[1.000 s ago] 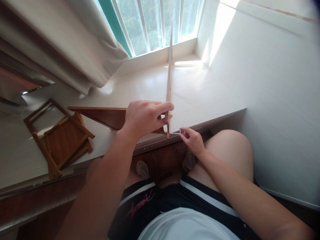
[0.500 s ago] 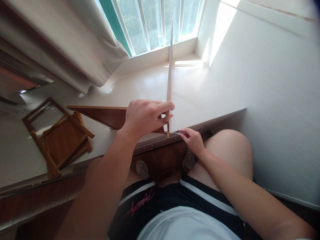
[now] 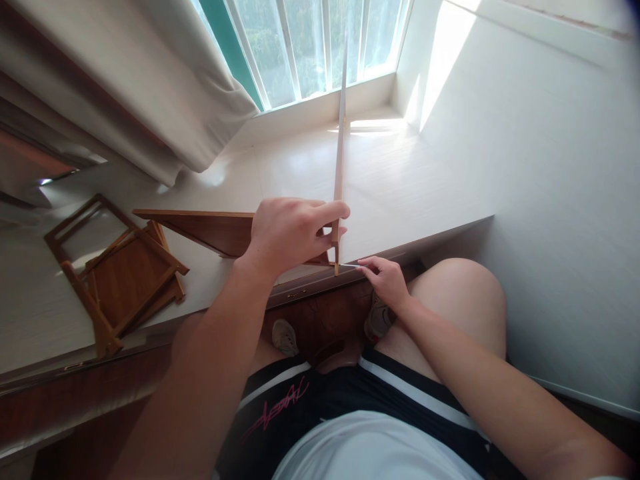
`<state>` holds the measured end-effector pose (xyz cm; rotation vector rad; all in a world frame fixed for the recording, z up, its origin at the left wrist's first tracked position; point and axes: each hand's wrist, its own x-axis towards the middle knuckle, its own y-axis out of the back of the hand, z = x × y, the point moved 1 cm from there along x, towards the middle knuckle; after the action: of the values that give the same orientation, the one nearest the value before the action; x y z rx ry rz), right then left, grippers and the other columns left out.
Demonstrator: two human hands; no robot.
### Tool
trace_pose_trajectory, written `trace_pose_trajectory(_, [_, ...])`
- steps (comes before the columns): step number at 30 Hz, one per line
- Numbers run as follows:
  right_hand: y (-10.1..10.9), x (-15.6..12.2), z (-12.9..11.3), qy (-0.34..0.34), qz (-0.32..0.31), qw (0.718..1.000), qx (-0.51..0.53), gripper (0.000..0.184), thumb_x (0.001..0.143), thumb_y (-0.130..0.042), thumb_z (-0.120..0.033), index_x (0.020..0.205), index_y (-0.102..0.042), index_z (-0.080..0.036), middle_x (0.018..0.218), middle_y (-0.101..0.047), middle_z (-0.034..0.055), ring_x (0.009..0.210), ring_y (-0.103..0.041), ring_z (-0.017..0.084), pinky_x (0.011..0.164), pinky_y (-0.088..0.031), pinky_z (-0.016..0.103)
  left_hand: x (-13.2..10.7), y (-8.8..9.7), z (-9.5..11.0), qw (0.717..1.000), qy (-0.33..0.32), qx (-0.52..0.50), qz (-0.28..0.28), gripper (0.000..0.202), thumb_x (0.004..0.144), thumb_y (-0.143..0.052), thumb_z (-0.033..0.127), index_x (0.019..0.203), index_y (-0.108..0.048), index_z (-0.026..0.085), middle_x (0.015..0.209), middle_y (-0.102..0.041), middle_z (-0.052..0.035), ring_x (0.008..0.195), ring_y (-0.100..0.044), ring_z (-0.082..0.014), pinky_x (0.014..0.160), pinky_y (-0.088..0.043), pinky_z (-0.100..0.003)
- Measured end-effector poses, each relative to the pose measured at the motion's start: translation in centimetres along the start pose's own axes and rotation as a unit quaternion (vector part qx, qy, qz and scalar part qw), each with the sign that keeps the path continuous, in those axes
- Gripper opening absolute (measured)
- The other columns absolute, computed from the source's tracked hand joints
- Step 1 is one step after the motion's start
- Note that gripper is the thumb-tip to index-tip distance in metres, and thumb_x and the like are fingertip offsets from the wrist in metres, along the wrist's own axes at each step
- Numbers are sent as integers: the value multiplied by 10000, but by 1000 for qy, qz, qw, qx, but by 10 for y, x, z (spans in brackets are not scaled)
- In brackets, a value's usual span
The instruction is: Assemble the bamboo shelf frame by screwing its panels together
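My left hand [image 3: 287, 230] is closed around the near end of a long wooden bar [image 3: 340, 153], which stands edge-on to me and reaches back toward the window. A brown wooden panel [image 3: 213, 230] slants away to the left, partly hidden behind that hand. Between thumb and fingers, my right hand [image 3: 389, 280] pinches a thin silvery rod [image 3: 351, 266]. The rod lies level, its far tip at the bar's lower end; whether it is a hex key or a slim screwdriver I cannot make out.
A folded wooden frame with slatted parts [image 3: 133, 287] lies on the pale ledge [image 3: 280, 173] at left. A beige curtain [image 3: 165, 87] hangs over the ledge. Behind is a barred window [image 3: 310, 47], and a white wall [image 3: 550, 187] closes the right side.
Almost nothing differs. The right fingers and the rod have shifted very slightly; the left hand and the bar stay in place.
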<state>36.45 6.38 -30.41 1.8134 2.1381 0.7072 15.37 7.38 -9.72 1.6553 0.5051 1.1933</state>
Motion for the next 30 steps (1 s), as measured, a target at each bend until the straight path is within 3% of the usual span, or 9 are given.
trace_pose_trajectory(9, [-1, 1, -1, -36, -4, 999, 34, 235, 821, -649, -423, 818, -738, -205, 601, -593, 3, 564, -492, 160, 579, -372, 293, 0, 0, 0, 1000, 2, 4, -3, 166, 812, -579, 359, 915, -706, 332, 765, -739, 47, 630, -629, -140, 535, -309, -275])
trace_pose_trajectory(17, [-4, 6, 1, -120, -53, 974, 186, 302, 736, -714, -470, 657, -626, -192, 525, -488, -34, 509, -388, 115, 494, -302, 257, 0, 0, 1, 1000, 6, 1, -5, 165, 811, -581, 352, 918, -705, 333, 782, -744, 54, 642, -633, -141, 535, -307, -274])
trace_pose_trajectory(20, [-6, 7, 1, -176, -80, 944, 268, 321, 708, -744, -449, 622, -573, -192, 457, -426, -55, 439, -331, 89, 431, -229, 238, 0, 0, 1, 1000, 4, 2, -6, 157, 812, -587, 355, 918, -701, 336, 786, -744, 63, 647, -635, -141, 535, -302, -277])
trace_pose_trajectory(24, [-8, 8, 1, -253, -119, 882, 379, 303, 696, -767, -375, 622, -550, -177, 450, -398, -68, 397, -272, 54, 402, -151, 213, 0, 0, 0, 1000, 2, 1, -7, 153, 809, -591, 360, 917, -698, 338, 784, -742, 67, 645, -633, -137, 535, -303, -279])
trace_pose_trajectory(30, [-7, 12, 3, -339, -195, 785, 481, 195, 725, -730, -273, 684, -591, -144, 454, -313, -92, 396, -232, 40, 388, -144, 192, 0, 1, 1, 1000, 3, -2, -10, 163, 813, -584, 358, 922, -702, 329, 784, -743, 52, 647, -629, -138, 540, -304, -273])
